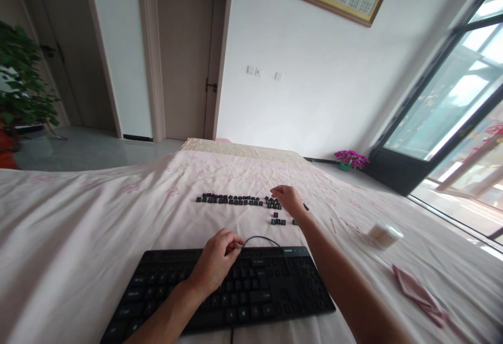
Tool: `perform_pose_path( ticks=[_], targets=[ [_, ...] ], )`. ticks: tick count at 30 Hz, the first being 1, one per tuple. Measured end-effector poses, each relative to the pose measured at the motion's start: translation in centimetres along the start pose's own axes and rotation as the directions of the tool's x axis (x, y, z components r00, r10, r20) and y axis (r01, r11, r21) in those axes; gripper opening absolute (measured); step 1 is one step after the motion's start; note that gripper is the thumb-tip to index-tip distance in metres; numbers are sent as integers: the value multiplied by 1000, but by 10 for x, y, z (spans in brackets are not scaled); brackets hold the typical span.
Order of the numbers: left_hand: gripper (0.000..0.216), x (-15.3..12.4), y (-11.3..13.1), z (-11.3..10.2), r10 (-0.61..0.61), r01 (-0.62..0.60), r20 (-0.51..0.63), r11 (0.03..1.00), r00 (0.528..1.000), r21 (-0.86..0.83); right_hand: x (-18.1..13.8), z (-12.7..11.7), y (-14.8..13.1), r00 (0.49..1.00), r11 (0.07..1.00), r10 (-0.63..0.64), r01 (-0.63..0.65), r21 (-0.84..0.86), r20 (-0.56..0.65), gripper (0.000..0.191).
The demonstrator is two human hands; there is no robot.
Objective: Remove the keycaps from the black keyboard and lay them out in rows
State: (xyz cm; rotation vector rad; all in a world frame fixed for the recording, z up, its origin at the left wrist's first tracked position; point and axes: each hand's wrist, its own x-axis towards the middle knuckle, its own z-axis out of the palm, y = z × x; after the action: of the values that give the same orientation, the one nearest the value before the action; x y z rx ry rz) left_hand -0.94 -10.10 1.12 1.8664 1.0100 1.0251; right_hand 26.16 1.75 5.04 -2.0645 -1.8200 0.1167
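A black keyboard [251,281] lies in front of me on the cloth, with bare spots in its top row and number block where keycaps are off. My left hand [219,256] is closed in a pinch over the keyboard's far edge, near a loop of black cable [261,237]; what sits between the fingertips is too small to make out. Further off, my right hand [288,200] reaches over the loose black keycaps [231,200], which stand in rows. Its fingers are pinched together beside the right-hand group, and anything in them is hidden.
To the right stand a clear tub of cotton swabs [385,234] and a folded pink cloth [419,295], with loose swabs [351,226] nearby. A pale flowered sheet [165,218] covers the surface in folds. Doors, a plant and a glass door lie beyond.
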Motion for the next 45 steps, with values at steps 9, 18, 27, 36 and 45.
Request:
perform_pose_path(
  ticks=[9, 18, 27, 36, 45],
  targets=[
    [20, -2, 2, 0, 41, -42, 13, 995, 999, 87, -12, -10, 40, 994, 993, 108, -109, -56, -11, 25],
    [19, -2, 2, 1, 40, -42, 26, 996, 999, 78, 0, 0, 42, 994, 971, 93, -79, -225, 52, 22],
    [18, 0, 3, 1, 24, -27, 38, 997, 999, 70, 5, 8, 40, 991, 957, 54, -15, -291, 125, 20],
    [18, 0, 0, 2, 24, -27, 39, 996, 999, 82, 14, 4, 48, 986, 959, 38, 10, -284, 165, 17],
    [19, 1, 0, 1, 10, -16, 58, 995, 998, 98, 21, 0, 53, 990, 966, 28, 9, -258, 140, 21]
  ],
)
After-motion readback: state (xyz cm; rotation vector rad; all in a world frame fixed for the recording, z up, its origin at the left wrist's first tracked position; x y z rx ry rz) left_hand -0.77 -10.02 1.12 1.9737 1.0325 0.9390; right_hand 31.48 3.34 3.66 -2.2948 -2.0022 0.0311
